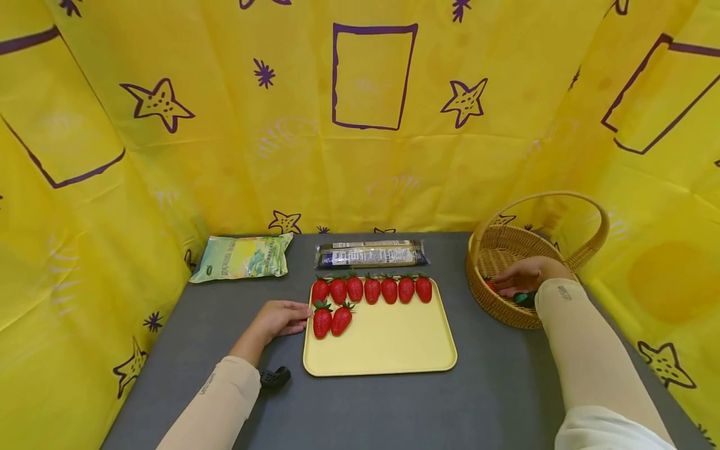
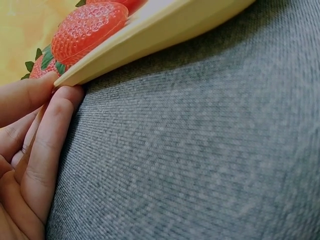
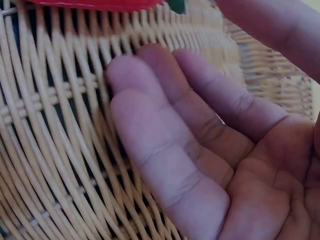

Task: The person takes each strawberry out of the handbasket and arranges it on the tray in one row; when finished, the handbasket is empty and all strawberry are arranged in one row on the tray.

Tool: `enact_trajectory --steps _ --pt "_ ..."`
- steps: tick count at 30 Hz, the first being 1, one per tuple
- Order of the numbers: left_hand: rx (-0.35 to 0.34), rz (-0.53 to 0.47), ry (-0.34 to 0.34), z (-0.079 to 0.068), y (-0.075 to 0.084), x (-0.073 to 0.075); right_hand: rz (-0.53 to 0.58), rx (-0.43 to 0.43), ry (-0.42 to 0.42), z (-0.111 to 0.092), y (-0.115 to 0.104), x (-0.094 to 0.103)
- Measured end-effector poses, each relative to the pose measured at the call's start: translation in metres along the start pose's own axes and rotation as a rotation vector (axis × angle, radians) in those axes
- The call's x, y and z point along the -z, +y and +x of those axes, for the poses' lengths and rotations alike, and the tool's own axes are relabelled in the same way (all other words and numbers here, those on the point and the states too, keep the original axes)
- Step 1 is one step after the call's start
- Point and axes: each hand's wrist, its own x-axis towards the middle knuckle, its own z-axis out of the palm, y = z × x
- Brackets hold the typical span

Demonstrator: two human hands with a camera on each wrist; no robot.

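Note:
At the left rim of a pale yellow tray (image 1: 394, 350), my left hand (image 1: 281, 317) pinches the edge; the left wrist view shows a digit on either side of the rim (image 2: 95, 70). Several red strawberries with green leaves line the tray's far side, and two more, including a front strawberry (image 1: 322, 323), lie at its left. My right hand (image 1: 525, 275) reaches into a wicker basket (image 1: 478, 290). In the right wrist view its fingers (image 3: 150, 125) are loosely bent beside the weave, holding nothing. A red strawberry (image 3: 100, 4) shows just beyond them, partly out of frame.
Behind the tray lies a dark, clear-wrapped packet (image 1: 371, 254). A green and yellow soft pack (image 1: 242, 257) is at the back left. The basket's tall handle (image 1: 599, 231) arches above the right hand. Yellow patterned cloth (image 1: 365, 169) encloses the grey tabletop (image 1: 394, 412).

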Motion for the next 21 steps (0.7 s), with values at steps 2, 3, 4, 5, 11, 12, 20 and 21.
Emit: enact_trajectory --steps 2,3,4,5,11,12,20,21 --pt "0.003 0.0 0.003 -0.001 0.0 0.0 -0.016 -0.016 -0.006 0.006 -0.001 -0.004" --pt "0.003 0.002 0.003 -0.001 0.0 0.0 -0.024 -0.024 -0.021 0.008 -0.002 -0.005" --pt "0.005 0.002 0.002 -0.001 0.0 0.0 -0.032 -0.029 -0.041 0.01 -0.003 -0.006" --pt "0.006 0.004 0.003 -0.001 0.0 0.0 -0.041 -0.03 -0.065 0.012 -0.004 -0.007" --pt "0.009 0.001 0.002 -0.001 0.001 0.0 -0.087 -0.03 -0.167 0.02 -0.008 -0.01" --pt "0.007 0.0 0.0 -0.001 0.001 0.0 -0.089 -0.032 -0.162 0.021 -0.008 -0.01" --pt "0.001 0.004 -0.004 0.0 -0.001 0.001 -0.101 -0.029 -0.139 0.024 -0.006 -0.009" --pt "0.001 0.005 -0.005 0.0 0.0 0.001 -0.1 -0.031 -0.137 0.024 -0.006 -0.009"
